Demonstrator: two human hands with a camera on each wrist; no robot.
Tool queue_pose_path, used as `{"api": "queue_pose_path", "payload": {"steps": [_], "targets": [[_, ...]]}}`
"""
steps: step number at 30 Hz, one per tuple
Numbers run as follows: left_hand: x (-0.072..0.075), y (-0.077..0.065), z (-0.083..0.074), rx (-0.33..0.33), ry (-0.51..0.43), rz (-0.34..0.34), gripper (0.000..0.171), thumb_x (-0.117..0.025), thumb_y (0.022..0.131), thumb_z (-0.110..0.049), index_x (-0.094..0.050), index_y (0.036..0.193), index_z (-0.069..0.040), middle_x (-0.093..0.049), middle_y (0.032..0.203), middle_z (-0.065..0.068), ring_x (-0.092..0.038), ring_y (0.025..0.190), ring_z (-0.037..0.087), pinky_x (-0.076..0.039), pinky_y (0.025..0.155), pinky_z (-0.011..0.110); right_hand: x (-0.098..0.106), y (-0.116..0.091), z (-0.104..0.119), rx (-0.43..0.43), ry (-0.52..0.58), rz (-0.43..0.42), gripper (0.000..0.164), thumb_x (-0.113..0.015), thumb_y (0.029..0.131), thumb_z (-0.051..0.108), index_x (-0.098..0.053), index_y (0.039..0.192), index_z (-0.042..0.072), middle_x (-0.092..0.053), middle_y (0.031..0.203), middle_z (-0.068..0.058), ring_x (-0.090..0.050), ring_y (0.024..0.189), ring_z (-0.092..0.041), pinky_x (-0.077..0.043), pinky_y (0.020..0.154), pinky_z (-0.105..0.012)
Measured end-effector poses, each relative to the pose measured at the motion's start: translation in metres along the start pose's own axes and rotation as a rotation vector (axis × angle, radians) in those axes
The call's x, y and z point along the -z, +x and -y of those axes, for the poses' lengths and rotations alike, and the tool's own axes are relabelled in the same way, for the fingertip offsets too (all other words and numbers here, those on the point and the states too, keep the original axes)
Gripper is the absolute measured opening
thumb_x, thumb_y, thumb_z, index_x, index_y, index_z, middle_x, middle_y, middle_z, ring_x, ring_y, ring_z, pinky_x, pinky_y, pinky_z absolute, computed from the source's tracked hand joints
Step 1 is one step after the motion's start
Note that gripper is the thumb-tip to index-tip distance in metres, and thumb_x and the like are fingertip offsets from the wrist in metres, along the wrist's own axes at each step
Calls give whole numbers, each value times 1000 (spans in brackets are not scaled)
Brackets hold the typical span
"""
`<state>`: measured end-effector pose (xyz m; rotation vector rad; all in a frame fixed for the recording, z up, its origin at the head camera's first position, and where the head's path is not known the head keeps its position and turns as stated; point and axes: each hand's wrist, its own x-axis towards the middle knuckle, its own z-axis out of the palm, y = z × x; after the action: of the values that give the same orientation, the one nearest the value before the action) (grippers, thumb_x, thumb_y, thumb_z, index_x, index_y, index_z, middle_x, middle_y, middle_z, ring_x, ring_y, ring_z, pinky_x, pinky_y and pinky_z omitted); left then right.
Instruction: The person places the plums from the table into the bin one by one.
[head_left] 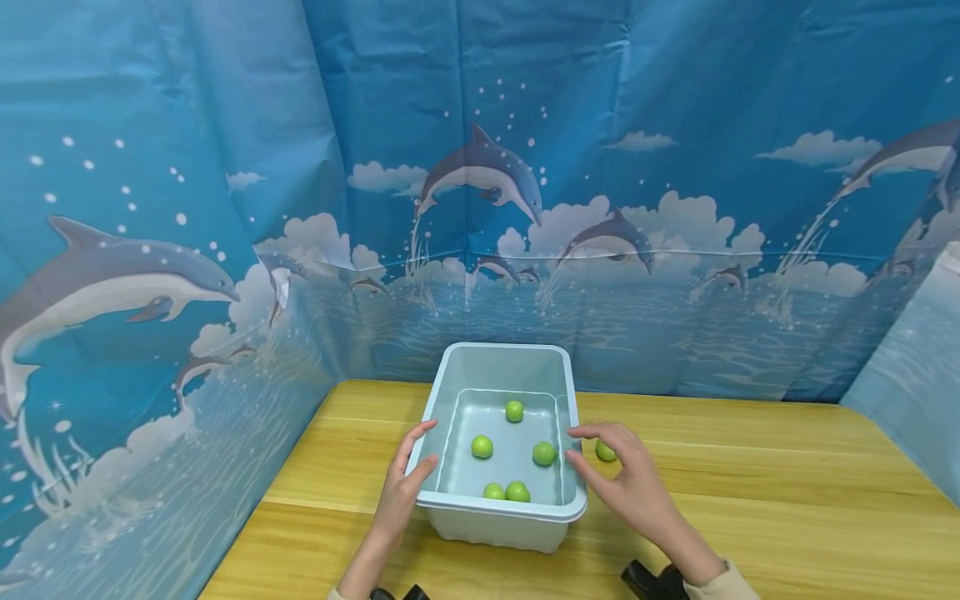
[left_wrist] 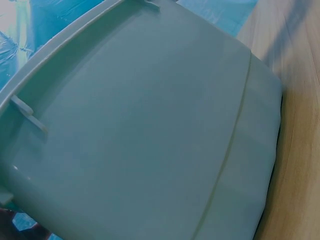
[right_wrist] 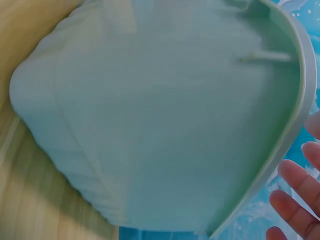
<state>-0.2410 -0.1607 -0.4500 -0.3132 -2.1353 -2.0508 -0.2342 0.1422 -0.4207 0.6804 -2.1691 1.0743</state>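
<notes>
A pale blue-green plastic bin [head_left: 498,506] stands on the wooden table, with several small round green fruits [head_left: 482,447] inside. My left hand [head_left: 397,492] is at the bin's left rim, thumb and forefinger spread and their tips overlapping the rim in the head view. On the other side, my right hand [head_left: 630,475] holds its thumb and fingers apart at the right rim. The right wrist view shows loosely extended fingers [right_wrist: 295,212] beside the rim, with nothing between them. The left wrist view is mostly filled by the bin's outer wall [left_wrist: 145,130].
One more green fruit [head_left: 605,450] lies on the table [head_left: 750,483] just past the right hand, partly hidden by it. A blue dolphin-print curtain [head_left: 675,125] hangs behind the table and along its left side.
</notes>
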Motion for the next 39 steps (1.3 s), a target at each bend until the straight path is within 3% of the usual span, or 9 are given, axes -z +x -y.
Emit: {"api": "queue_pose_path", "payload": {"steps": [6, 12, 16, 25, 39], "targets": [[0, 0, 0, 2, 3, -1, 46, -55, 94, -20, -45, 139, -14, -30, 150, 9, -18, 139, 29, -11, 107, 58, 6, 0, -15, 25, 0, -68, 32, -75, 77, -2, -67, 107, 9, -66, 104, 2, -56, 94, -15, -41, 79, -21], [0, 1, 1, -13, 4, -3, 46, -55, 94, -19, -46, 138, -14, -31, 149, 11, -19, 138, 29, -12, 106, 58, 6, -3, -34, -53, -17, -86, 29, -74, 80, 0, -67, 106, 9, -66, 105, 2, -56, 93, -17, -39, 77, -22], [1, 1, 2, -12, 8, 1, 46, -55, 94, -20, -45, 139, -14, -30, 149, 11, -19, 138, 29, -12, 106, 58, 4, -5, -48, -138, -11, -67, 25, -72, 83, 5, -67, 107, 11, -65, 106, 1, -57, 93, -20, -40, 76, -25], [1, 0, 2, -9, 5, 0, 47, -55, 94, -20, -45, 139, -13, -30, 150, 10, -19, 138, 29, -12, 107, 57, -2, -9, -76, -223, -47, -1, 22, -69, 87, 12, -66, 109, 7, -65, 107, -7, -57, 94, -28, -44, 74, -49], [1, 1, 1, -7, -1, 1, 45, -55, 94, -20, -46, 138, -15, -31, 149, 9, -18, 139, 28, -12, 107, 56, -11, -15, -104, -313, -75, 103, 35, -69, 88, 17, -62, 118, -1, -60, 116, -19, -52, 105, -37, -40, 86, -54]]}}
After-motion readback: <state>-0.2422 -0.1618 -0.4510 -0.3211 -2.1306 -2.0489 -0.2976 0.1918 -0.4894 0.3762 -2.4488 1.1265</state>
